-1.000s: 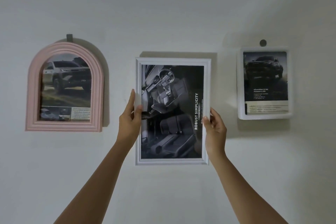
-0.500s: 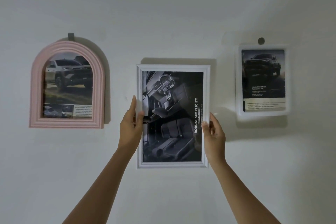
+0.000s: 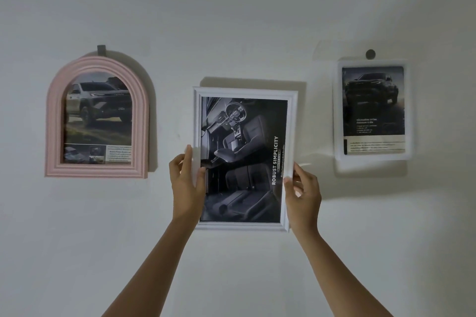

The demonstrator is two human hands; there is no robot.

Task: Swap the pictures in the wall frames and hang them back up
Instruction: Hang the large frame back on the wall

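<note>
Two bare forearms and hands of one person, seen from a camera on that person's head. The left forearm (image 3: 154, 265) shows at 7 o'clock and the right forearm (image 3: 342, 265) at 5 o'clock. Both are slim and uncovered right down to the picture's lower edge. The left hand (image 3: 186, 183) and right hand (image 3: 305, 195) are bare too, with slender fingers (image 3: 289, 184) and short nails.

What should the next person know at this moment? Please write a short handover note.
Left hand grips the white frame's left edge; right hand grips its right edge. The frame is upright at the wall, between the pink frame and the right frame, both hanging. Whether pictures are already swapped cannot be told. Left: probably hang the white frame, whose hanger is hidden, then let go.
</note>
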